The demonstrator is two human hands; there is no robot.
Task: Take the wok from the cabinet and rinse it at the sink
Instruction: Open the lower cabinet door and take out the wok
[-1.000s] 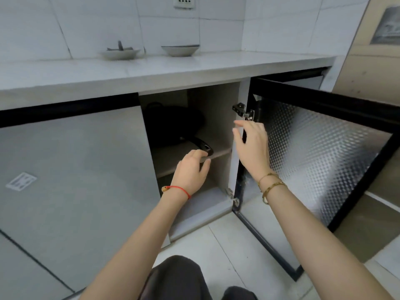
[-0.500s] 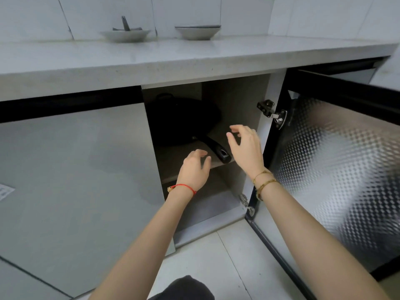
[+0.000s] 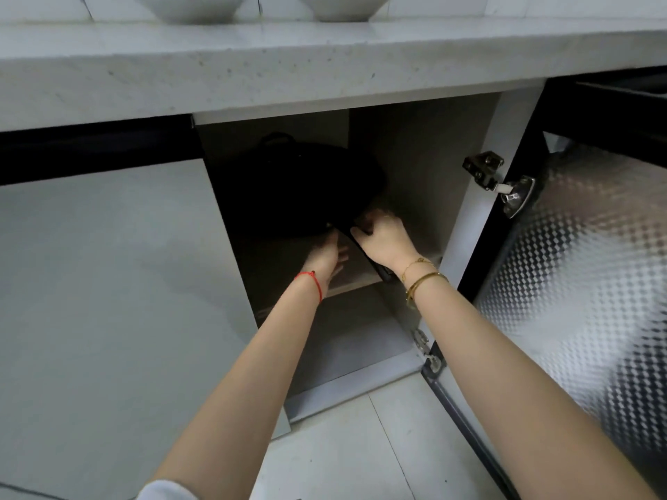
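Note:
A black wok (image 3: 299,189) lies on the upper shelf (image 3: 355,277) inside the open cabinet, dark and hard to make out. Its long black handle (image 3: 382,271) points toward me and to the right. My right hand (image 3: 384,238) curls its fingers round the handle close to the pan body. My left hand (image 3: 326,256) reaches in flat beneath the wok's near rim, with its fingertips lost in the shadow there.
The cabinet door (image 3: 595,265), lined with patterned foil, stands swung open on the right, its hinge (image 3: 483,171) jutting into the opening. A closed grey door (image 3: 108,283) is on the left. The stone countertop (image 3: 325,66) overhangs above and carries two bowls (image 3: 191,9).
Both hands have moved deeper into the cabinet. My right hand went from open in the air to gripping the wok handle; my left slid under the wok. My head came closer and lower.

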